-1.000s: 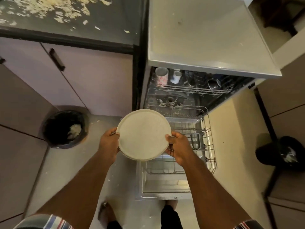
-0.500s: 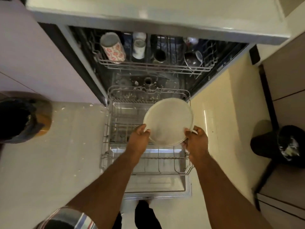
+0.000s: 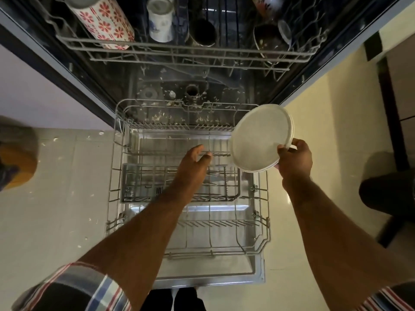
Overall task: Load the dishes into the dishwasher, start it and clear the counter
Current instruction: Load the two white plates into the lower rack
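The dishwasher stands open with its lower wire rack (image 3: 188, 221) pulled out over the dropped door. My right hand (image 3: 294, 160) grips a round white plate (image 3: 260, 138) by its lower rim, tilted, over the rack's far right corner. My left hand (image 3: 195, 162) is off the plate and reaches over the rack's tine rows with fingers loosely extended, holding nothing. The upper rack (image 3: 179, 50) carries a white mug with red flowers (image 3: 103, 21), a white-and-blue mug (image 3: 160, 23), a dark cup (image 3: 203, 30) and dark bowls (image 3: 269, 39).
Food scraps litter the dishwasher floor (image 3: 175, 97). An orange-rimmed bin (image 3: 15, 158) sits on the tiled floor at the left. A dark bin (image 3: 390, 191) stands at the right, with cabinets behind it. A cutlery basket (image 3: 143, 187) sits in the lower rack.
My left hand has let go of the plate and moved over the rack. My right hand alone now carries the plate, shifted right. The view has dropped closer to the dishwasher.
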`<control>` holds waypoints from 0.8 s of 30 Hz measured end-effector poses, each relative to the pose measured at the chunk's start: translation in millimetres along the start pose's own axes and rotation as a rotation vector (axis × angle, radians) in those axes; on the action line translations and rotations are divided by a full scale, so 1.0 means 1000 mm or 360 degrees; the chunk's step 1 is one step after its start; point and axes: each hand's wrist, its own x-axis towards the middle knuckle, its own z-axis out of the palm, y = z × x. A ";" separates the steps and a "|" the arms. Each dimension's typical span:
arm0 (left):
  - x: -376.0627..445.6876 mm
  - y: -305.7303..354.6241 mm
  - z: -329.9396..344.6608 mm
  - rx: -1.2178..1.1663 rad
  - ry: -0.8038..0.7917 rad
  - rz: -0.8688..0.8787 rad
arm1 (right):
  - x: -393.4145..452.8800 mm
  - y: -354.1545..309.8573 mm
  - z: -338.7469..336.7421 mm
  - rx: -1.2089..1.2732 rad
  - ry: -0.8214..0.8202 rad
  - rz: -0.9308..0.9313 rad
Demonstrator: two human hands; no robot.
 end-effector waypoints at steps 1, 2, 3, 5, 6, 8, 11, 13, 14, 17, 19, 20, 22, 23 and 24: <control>0.006 -0.004 0.001 0.0009 -0.0005 -0.0002 | 0.004 0.001 0.003 -0.0039 0.0009 -0.0024; 0.008 -0.006 0.001 0.0022 -0.0005 -0.0002 | 0.006 0.001 0.005 -0.0065 0.0025 -0.0051; 0.009 -0.008 0.000 0.0033 -0.0004 -0.0003 | 0.006 0.001 0.006 -0.0091 0.0049 -0.0077; 0.014 -0.009 0.002 0.0044 -0.0007 -0.0012 | 0.011 0.002 0.006 -0.0163 0.0102 -0.0106; 0.016 -0.010 0.003 0.0052 -0.0012 -0.0021 | 0.013 0.003 0.004 -0.0182 0.0117 -0.0102; 0.018 -0.009 0.005 0.0057 -0.0011 -0.0034 | 0.014 0.003 0.002 -0.0188 0.0126 -0.0084; 0.019 -0.010 0.004 0.0068 -0.0008 -0.0039 | 0.011 0.002 0.003 -0.0251 0.0166 -0.0133; 0.020 -0.010 0.003 0.0067 0.0001 -0.0042 | 0.008 0.000 0.006 -0.0268 0.0155 -0.0187; 0.020 -0.010 0.002 0.0068 0.0006 -0.0040 | 0.006 -0.001 0.008 -0.0287 0.0128 -0.0208; 0.022 -0.009 0.000 0.0076 0.0000 -0.0037 | 0.005 -0.005 0.015 -0.0343 0.0027 -0.0244; 0.022 -0.009 -0.002 0.0071 0.0000 -0.0040 | 0.005 -0.007 0.018 -0.0369 -0.0006 -0.0247; 0.022 -0.010 -0.002 0.0066 0.0005 -0.0036 | 0.005 -0.009 0.020 -0.0388 -0.0028 -0.0250; 0.022 -0.012 -0.004 0.0059 0.0021 -0.0041 | 0.005 -0.009 0.026 -0.0427 -0.0105 -0.0244; 0.021 -0.012 -0.006 0.0059 0.0025 -0.0051 | 0.004 -0.008 0.030 -0.0436 -0.0155 -0.0225; 0.020 -0.014 -0.007 0.0058 0.0025 -0.0055 | 0.003 -0.007 0.035 -0.0443 -0.0203 -0.0197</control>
